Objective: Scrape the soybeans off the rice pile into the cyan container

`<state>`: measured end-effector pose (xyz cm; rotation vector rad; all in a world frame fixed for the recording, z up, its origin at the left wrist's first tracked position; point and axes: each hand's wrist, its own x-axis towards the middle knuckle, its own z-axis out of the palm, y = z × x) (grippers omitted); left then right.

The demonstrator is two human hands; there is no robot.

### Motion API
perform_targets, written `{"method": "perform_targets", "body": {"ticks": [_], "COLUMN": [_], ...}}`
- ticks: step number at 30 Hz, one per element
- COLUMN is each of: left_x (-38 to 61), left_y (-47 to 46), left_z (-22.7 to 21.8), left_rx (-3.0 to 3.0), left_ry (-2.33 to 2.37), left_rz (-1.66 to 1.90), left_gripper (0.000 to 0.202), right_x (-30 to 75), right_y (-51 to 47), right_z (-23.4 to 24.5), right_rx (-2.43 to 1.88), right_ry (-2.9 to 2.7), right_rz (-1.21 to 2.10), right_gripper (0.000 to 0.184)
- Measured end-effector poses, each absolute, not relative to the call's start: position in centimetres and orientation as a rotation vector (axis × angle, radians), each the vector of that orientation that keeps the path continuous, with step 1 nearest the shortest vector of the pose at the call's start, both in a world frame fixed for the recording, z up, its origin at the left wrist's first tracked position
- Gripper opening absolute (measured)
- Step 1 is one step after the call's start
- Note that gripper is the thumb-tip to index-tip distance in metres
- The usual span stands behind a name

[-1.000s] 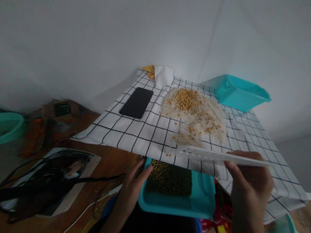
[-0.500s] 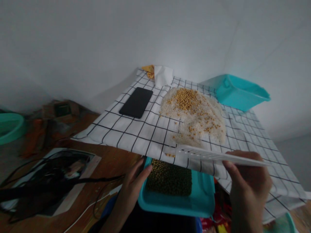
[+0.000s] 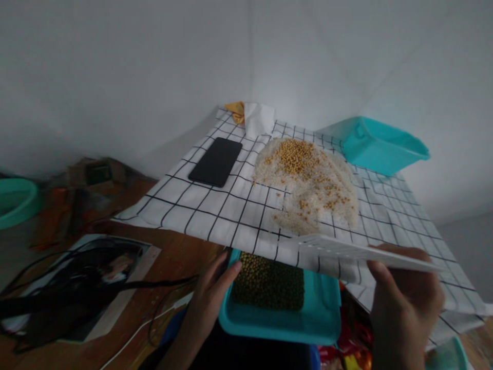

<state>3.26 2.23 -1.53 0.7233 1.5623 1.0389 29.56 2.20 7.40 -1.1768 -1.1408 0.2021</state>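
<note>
My left hand [image 3: 208, 300] grips the left edge of a teal tray [image 3: 319, 318] held just below the table's front edge; dark green beans [image 3: 269, 282] lie piled in the tray. My right hand [image 3: 404, 303] pinches a flat white slotted plastic board [image 3: 358, 250], held level over the front of the checked cloth [image 3: 215, 210]. On the cloth just beyond the board lies a spread of white rice [image 3: 316, 200] mixed with yellow soybeans [image 3: 296, 154].
A black phone [image 3: 216, 162] lies on the cloth at the left. A teal bin [image 3: 381, 146] stands at the back right, crumpled paper [image 3: 258, 118] at the back. Cables and a black bag [image 3: 69, 288] lie on the wooden surface to the left, near a green bowl [image 3: 15, 200].
My right hand and the white board have shifted a little to the right along the cloth's front edge. The left hand and teal tray stay where they were.
</note>
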Motion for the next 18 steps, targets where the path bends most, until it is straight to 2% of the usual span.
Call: {"method": "perform_targets", "body": {"ticks": [6, 12, 18], "left_x": [3.0, 3.0, 3.3], "left_y": [2.0, 2.4, 2.5], "left_z": [-2.0, -1.5, -0.7], "left_rx": [0.711, 0.745, 0.739], "left_ry": [1.578, 1.497, 1.46], "left_rz": [1.008, 0.99, 1.045], "left_gripper": [0.056, 0.066, 0.056], "right_x": [29.2, 28.3, 27.7], "right_y": [2.1, 3.0, 3.7], "right_z": [6.7, 7.1, 7.4], "right_rx": [-1.326, -1.423, -1.352], "right_ry": [-1.149, -0.986, -0.887], "right_rz": [0.32, 0.149, 0.073], "right_gripper": [0.024, 0.027, 0.025]}}
